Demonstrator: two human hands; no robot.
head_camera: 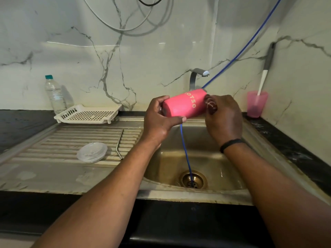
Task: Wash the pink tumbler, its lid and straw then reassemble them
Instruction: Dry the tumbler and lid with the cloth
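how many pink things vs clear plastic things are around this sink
Pink: 2, the tumbler held over the sink and the cup on the right counter.
Clear plastic: 2, the lid on the drainboard and the water bottle by the wall.
Total: 4

Dim, soft light; wide-angle edge warping
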